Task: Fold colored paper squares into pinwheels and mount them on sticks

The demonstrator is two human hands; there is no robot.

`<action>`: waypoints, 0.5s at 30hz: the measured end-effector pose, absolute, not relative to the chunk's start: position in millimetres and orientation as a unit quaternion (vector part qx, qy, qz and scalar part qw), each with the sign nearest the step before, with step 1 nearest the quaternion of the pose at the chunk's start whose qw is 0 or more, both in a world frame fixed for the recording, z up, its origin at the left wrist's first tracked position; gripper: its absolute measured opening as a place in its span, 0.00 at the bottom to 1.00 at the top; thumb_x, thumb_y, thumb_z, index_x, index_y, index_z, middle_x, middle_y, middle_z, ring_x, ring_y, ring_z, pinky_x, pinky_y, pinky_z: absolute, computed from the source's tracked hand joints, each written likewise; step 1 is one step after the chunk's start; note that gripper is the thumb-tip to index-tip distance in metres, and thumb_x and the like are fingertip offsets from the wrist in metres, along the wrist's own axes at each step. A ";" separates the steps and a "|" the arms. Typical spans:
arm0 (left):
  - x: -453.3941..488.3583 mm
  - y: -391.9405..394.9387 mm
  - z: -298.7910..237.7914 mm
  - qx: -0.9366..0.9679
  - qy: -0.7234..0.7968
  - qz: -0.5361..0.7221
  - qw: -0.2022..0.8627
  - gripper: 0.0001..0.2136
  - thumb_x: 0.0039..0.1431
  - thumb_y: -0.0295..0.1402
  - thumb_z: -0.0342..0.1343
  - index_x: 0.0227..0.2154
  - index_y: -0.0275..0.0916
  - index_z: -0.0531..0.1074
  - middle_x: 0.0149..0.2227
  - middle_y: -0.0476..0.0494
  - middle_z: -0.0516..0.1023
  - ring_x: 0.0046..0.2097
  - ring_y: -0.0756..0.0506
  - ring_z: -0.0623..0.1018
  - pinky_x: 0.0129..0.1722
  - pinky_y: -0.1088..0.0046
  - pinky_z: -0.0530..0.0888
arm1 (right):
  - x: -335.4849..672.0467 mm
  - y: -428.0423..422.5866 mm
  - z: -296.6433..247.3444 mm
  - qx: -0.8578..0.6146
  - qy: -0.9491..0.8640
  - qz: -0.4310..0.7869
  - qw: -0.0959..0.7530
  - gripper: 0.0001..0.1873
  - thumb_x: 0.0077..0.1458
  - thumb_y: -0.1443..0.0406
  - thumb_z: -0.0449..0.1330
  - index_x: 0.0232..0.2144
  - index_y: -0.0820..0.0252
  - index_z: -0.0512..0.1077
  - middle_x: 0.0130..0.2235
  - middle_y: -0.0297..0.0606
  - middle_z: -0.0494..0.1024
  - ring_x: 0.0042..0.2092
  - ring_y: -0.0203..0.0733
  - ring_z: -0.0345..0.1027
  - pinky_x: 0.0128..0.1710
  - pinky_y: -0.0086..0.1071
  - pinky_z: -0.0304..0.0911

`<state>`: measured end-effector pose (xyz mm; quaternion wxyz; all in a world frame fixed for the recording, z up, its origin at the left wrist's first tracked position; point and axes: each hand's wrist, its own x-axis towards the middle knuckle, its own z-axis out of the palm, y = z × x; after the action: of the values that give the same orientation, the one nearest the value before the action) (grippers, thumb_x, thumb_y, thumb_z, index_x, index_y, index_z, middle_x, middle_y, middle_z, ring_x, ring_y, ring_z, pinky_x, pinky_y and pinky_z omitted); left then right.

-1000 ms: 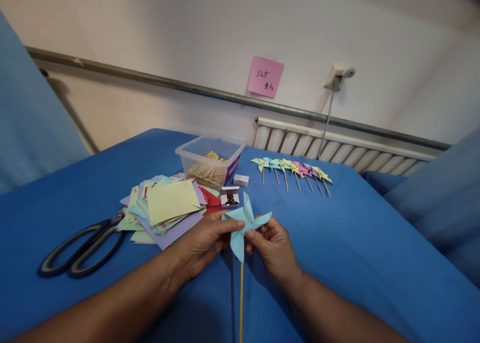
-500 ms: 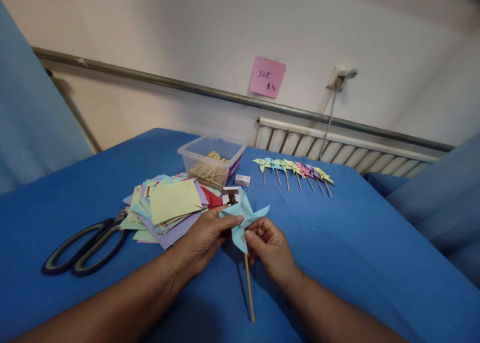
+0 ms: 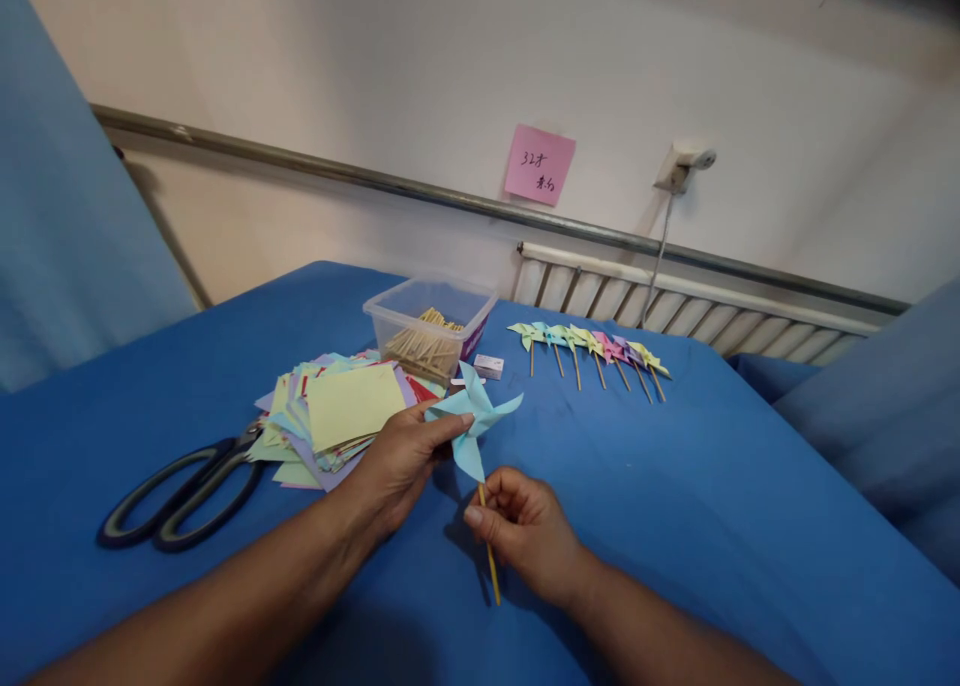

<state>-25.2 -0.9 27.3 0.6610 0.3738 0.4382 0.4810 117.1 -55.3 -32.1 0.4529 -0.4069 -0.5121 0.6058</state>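
Squeezing hard could crease the pinwheel (image 3: 480,404) your left hand (image 3: 406,456) pinches while your right hand (image 3: 531,538) grips its stick (image 3: 493,572).

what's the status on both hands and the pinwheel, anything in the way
Left hand pinching light-blue pinwheel near its centre. Right hand holding its stick lower down. Nothing seen blocking; paper stack close by left hand.

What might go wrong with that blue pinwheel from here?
The left hand grips the pinwheel near its middle; squeezing might crease its blades.
The right hand pinches the stick just below; a hard twist might loosen the pinwheel.
The paper pile lies close to the left hand; a bump might scatter it.
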 end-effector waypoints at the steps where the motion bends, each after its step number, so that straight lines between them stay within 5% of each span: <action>1: -25.3 -1.1 27.6 0.374 0.437 0.482 0.661 0.10 0.43 0.33 0.66 0.28 0.34 0.74 0.25 0.48 0.75 0.28 0.49 0.72 0.31 0.74 0.68 | 116.7 -54.8 -32.0 -0.407 -0.506 0.609 0.455 0.22 0.45 0.48 0.66 0.25 0.60 0.66 0.19 0.25 0.67 0.18 0.26 0.52 0.19 0.23 0.50; 15: -30.7 7.0 28.5 0.389 0.448 0.506 0.626 0.11 0.40 0.33 0.68 0.27 0.35 0.75 0.24 0.48 0.77 0.27 0.48 0.73 0.29 0.75 0.69 | 113.0 -49.5 -31.4 -0.403 -0.496 0.641 0.425 0.29 0.37 0.43 0.66 0.26 0.60 0.64 0.20 0.27 0.71 0.14 0.27 0.58 0.13 0.22 0.51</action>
<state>-30.7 7.0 28.5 0.6258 0.3892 0.4478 0.5063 113.0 -49.5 -31.4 0.4248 -0.4033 -0.4964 0.6407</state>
